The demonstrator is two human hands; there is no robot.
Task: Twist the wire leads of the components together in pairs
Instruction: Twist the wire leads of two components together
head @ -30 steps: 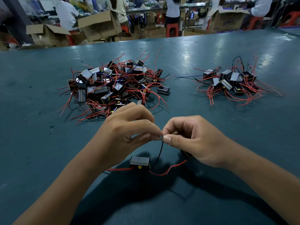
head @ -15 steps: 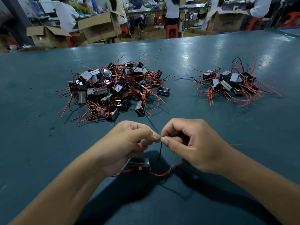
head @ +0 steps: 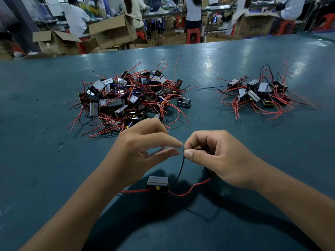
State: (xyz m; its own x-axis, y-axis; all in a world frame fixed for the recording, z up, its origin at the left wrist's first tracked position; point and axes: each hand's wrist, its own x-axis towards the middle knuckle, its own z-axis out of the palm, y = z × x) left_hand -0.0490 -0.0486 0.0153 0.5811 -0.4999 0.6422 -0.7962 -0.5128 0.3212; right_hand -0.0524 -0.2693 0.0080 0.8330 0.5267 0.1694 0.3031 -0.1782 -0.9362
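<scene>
While both my hands meet above the counter [head: 54, 178], I am in the middle of twisting one pair of leads. My right hand [head: 217, 160] has its grip clamped on the top of a black lead [head: 181, 167], thumb pressed against curled fingers. My left hand [head: 141, 149] pinches at the same spot with thumb and forefinger tips closed on the wire ends, the other fingers loose. The bare ends themselves are too small to make out.

From that joint the black lead runs down towards a small dark component [head: 157, 183] lying on the counter just below my hands, with red leads [head: 183, 193] trailing to either side. A second component seems tucked under my right hand, mostly hidden.

Farther off sit a large tangled pile [head: 126, 98] on the left and a smaller pile [head: 257, 93] on the right, which I judge to be waiting and finished work.

Next, I think, come a few more rolls between the fingertips while the right hand holds steady, then the red leads.
</scene>
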